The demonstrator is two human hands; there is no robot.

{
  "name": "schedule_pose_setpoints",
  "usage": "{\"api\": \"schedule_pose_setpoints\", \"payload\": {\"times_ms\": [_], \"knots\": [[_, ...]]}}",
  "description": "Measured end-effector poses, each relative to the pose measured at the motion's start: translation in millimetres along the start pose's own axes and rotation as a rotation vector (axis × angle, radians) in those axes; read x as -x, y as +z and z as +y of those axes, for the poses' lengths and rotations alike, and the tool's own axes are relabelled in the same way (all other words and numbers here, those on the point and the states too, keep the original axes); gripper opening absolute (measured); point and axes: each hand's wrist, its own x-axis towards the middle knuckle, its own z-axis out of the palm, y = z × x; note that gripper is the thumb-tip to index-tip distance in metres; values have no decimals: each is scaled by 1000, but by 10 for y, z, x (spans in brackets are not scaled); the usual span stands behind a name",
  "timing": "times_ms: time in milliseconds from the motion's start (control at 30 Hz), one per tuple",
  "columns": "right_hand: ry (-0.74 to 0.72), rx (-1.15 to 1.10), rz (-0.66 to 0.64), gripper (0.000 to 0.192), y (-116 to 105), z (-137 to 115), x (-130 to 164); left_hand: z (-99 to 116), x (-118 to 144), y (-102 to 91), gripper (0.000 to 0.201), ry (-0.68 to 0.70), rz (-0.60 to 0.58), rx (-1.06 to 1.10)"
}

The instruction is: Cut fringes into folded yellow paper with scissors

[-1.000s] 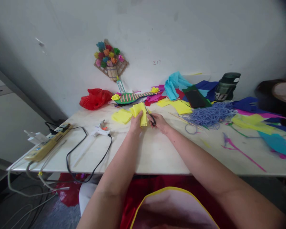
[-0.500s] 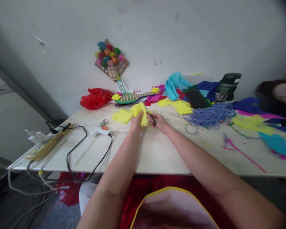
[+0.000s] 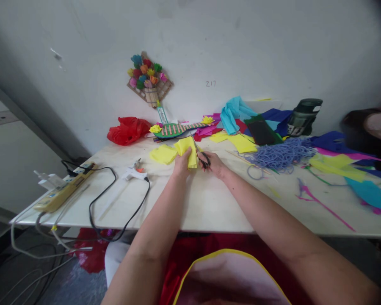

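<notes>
Near the middle of the desk (image 3: pixel 219 203), as seen from the head, is the yellow sheet (image 3: pixel 186 146). The left hand (image 3: pixel 183 163) has its fingers pinched on it, with the thumb on top. To the right of the yellow sheet is the right hand (image 3: pixel 213 163). Its fingers are closed around the black handles of the scissors (image 3: pixel 205 160). The blades point up and a bit left, along the right side of the yellow sheet. I cannot tell if they are biting into it.

Just to the left of the yellow sheet lies a yellow piece (image 3: pixel 162 154), flat on the desk. More to the left is a white glue gun (image 3: pixel 133 172) with a black cord. Well to the left of the yellow sheet sits a power strip (image 3: pixel 63 195) with white plugs in it.

Behind the yellow sheet is a green shape (image 3: pixel 176 129) with a pink criss-cross top and a yellow flower at each end. Behind it and to the left is a red bag (image 3: pixel 128 130). Up on the wall, behind the yellow sheet, are bright flowers (image 3: pixel 146 74).

To the right of the yellow sheet is a heap of blue yarn (image 3: pixel 281 153). Farther back on that side stands a dark bottle (image 3: pixel 305 116).
</notes>
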Motion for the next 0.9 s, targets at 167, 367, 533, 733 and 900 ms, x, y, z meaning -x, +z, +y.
{"api": "schedule_pose_setpoints", "payload": {"times_ms": [167, 367, 533, 733, 900], "knots": [[-15, -8, 11, 36, -25, 32, -29, 10, 24, 15, 26, -11, 0, -10], [-17, -43, 23, 34, -4, -1, -21, -16, 2, -2, 28, -17, -39, -26], [-40, -125, 13, 31, 0, 23, -42, -5, 9, 11, 27, -2, -12, -23], [-80, -110, 31, 28, -20, 99, -111, -9, -2, 13, 26, -12, 22, -7], [-82, -94, 41, 28, -20, 115, -121, -42, -44, -20, 28, 1, 29, 8]]}}
